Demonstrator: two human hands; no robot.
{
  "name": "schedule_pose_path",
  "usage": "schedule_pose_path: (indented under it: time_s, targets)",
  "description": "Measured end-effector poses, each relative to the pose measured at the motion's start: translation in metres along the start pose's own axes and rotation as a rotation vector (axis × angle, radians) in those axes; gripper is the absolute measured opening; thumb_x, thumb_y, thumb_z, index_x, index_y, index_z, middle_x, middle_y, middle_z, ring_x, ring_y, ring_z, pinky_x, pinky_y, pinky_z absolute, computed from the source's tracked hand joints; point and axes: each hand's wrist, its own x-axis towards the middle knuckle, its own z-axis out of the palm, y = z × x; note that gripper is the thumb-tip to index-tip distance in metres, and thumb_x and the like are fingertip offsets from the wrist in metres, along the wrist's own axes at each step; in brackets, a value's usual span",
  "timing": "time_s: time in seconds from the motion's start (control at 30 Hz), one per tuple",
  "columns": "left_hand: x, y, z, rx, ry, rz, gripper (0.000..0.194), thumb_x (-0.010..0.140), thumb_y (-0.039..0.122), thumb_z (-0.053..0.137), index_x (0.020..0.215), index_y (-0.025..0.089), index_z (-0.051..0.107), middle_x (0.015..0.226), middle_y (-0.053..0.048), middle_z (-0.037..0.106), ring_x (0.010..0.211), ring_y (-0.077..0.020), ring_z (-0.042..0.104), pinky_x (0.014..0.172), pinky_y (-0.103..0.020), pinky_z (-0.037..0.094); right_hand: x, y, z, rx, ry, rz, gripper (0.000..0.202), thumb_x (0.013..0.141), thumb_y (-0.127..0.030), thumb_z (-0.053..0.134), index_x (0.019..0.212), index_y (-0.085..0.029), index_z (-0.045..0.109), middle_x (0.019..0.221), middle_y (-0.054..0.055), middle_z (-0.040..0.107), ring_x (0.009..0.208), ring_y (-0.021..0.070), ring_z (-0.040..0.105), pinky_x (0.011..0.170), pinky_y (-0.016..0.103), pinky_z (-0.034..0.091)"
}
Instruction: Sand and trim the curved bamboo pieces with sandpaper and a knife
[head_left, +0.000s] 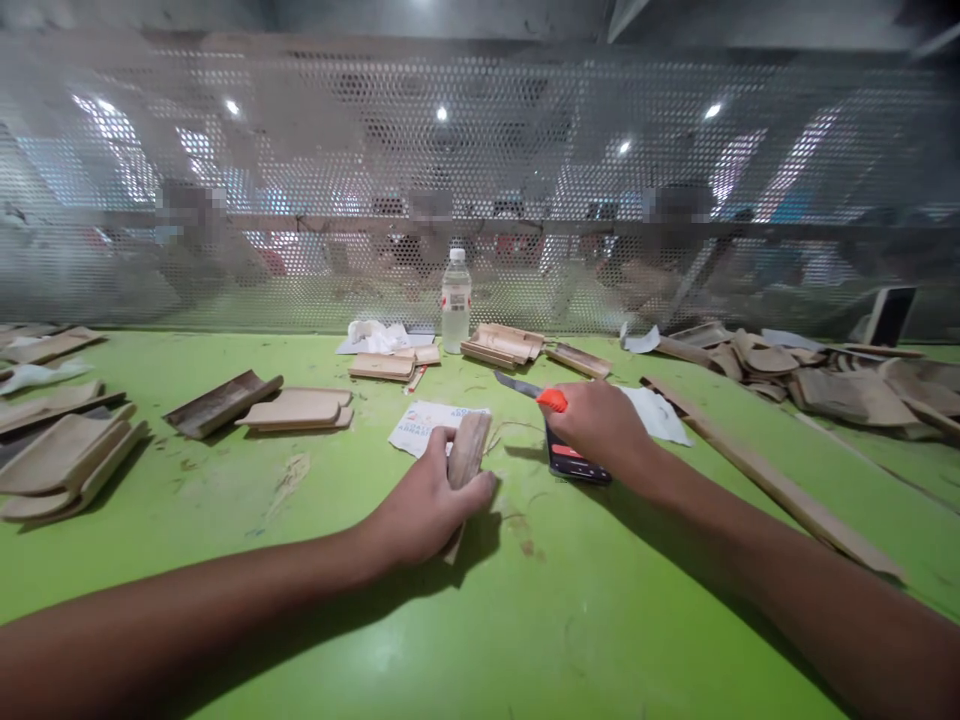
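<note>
Gripped between the thumb and fingers of my left hand (424,500) is a narrow piece of split bamboo (468,450), tilted over the green table. Behind it lies a torn sheet of sandpaper (424,425), its printed back facing up. My right hand (600,425) is closed around the orange handle of a knife (517,384), whose blade points left, apart from the bamboo. Directly under that hand a phone (577,465) lies on the table, partly covered. Thin shavings (291,478) are scattered left of my left hand.
A water bottle (456,305) stands at the back against a perforated metal screen (337,200). Bamboo pieces (296,408) lie at left, with a larger heap (840,385) at right. One long bamboo strip (780,480) runs beside my right forearm. Crumpled tissue (379,336) sits behind.
</note>
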Motion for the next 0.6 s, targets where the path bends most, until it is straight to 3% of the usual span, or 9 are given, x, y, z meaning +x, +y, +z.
schedule_pose_path:
  time_s: [0.3, 0.6]
  targets:
    - [0.002, -0.001, -0.003, -0.05, -0.033, 0.026, 0.052, 0.091, 0.057, 0.062, 0.125, 0.021, 0.045, 0.111, -0.011, 0.063, 0.105, -0.0334, 0.062, 0.095, -0.052, 0.048, -0.016, -0.02, 0.004, 0.088, -0.081, -0.145, 0.027, 0.085, -0.028, 0.049, 0.067, -0.02, 0.068, 0.061, 0.003, 0.061, 0.056, 0.0163, 0.042, 0.053, 0.03, 0.021]
    - [0.005, -0.005, -0.005, -0.125, -0.044, 0.044, 0.047, 0.094, 0.055, 0.06, 0.124, 0.023, 0.047, 0.113, -0.009, 0.061, 0.109, -0.0321, 0.058, 0.098, -0.051, 0.044, -0.021, -0.022, 0.004, 0.109, -0.084, -0.211, 0.027, 0.085, -0.027, 0.048, 0.074, -0.019, 0.07, 0.06, 0.003, 0.06, 0.054, 0.0158, 0.04, 0.053, 0.03, 0.02]
